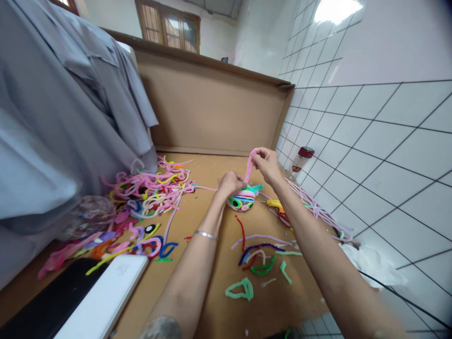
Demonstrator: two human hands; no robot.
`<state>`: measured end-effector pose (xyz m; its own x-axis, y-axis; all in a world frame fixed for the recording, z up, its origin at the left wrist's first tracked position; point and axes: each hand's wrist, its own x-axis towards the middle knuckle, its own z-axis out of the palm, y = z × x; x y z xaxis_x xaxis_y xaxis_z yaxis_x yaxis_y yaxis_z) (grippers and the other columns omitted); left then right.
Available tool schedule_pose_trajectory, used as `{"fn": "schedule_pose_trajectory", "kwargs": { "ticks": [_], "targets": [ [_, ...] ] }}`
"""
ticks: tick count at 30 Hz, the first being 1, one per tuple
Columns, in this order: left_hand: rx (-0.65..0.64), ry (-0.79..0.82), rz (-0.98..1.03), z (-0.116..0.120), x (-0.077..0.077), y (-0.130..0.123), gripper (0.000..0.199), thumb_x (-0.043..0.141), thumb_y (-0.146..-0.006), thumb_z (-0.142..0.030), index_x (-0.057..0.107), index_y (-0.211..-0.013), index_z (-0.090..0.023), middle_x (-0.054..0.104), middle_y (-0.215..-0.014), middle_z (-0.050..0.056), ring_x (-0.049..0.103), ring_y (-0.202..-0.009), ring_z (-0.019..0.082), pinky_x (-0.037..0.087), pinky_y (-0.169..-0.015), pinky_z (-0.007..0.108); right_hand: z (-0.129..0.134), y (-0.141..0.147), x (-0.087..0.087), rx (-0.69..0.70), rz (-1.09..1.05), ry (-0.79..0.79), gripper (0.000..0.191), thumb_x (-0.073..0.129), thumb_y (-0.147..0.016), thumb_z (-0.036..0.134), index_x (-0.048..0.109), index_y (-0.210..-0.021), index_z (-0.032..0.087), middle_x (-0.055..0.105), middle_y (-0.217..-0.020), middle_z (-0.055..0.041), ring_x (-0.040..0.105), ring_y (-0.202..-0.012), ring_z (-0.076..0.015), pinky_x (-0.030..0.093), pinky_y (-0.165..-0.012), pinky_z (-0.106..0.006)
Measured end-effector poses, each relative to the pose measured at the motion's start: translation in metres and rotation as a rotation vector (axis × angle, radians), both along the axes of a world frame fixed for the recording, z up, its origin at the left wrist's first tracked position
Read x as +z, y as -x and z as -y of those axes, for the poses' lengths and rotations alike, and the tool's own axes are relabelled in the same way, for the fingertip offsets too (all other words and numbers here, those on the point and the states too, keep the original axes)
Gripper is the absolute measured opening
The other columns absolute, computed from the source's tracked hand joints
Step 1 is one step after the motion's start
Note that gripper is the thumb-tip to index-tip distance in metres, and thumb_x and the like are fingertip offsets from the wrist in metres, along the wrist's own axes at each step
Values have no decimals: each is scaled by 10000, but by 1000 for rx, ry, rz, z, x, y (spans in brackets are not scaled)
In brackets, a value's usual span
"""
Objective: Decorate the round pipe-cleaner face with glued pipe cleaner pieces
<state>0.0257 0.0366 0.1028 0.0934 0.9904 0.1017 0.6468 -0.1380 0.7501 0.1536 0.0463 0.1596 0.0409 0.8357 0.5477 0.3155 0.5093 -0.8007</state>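
A small, colourful pipe-cleaner figure (241, 199) rests on the cardboard surface, with striped bands, big round green-and-yellow eyes and a green piece on top. My left hand (231, 182) is closed at its upper edge, pinching the lower end of a pink pipe cleaner (250, 167); whether those fingers grip the figure too is hidden. Higher up and to the right, my right hand (267, 164) pinches the upper, bent part of the same pink strand. Below the right wrist lies a yellow glue gun (275, 204), partly covered by the forearm.
Pink and mixed pipe cleaners (158, 188) pile up at left beside a person's grey garment (70, 103). Loose cut pieces (261, 268) lie in front. A red-lidded jar (302, 160) and lilac strands (318, 212) are along the tiled wall. A white device (106, 296) sits front left.
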Motion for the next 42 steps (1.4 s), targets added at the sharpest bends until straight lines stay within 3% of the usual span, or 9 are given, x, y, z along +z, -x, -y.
{"fn": "schedule_pose_trajectory", "kwargs": {
  "ticks": [10,18,24,32,42],
  "targets": [
    [3,-2,29,3,1,1,37,679,-616,-211,697,-605,-181,501,-509,-29,534,-631,137,346,-594,236,6,1,1,62,-74,-3,88,567,-727,260,559,-671,193,523,-555,37,457,-520,-99,359,-480,-220],
    [-10,-9,-5,1,1,1,40,674,-618,-207,689,-596,-178,484,-498,-29,523,-611,134,350,-585,236,5,0,5,22,-119,-36,73,600,-627,195,579,-696,191,563,-605,42,495,-563,-94,421,-558,-232],
    [13,13,53,1,0,-1,52,710,-580,-220,701,-620,-188,513,-509,-28,549,-665,145,376,-601,224,6,1,6,18,-175,-33,110,670,-625,249,581,-636,184,575,-612,31,522,-613,-104,456,-631,-258],
    [-7,24,31,6,4,-1,32,695,-599,-204,707,-624,-188,482,-490,-31,534,-645,140,357,-597,231,2,-3,6,1,-162,-10,118,639,-657,286,564,-688,201,535,-601,41,475,-575,-94,408,-564,-235],
    [-14,19,3,8,7,-1,53,681,-630,-218,720,-646,-186,477,-501,-27,508,-619,136,346,-603,245,5,-4,11,29,-188,-28,95,654,-613,212,603,-689,185,576,-617,33,523,-598,-101,458,-626,-263]
  ]
}}
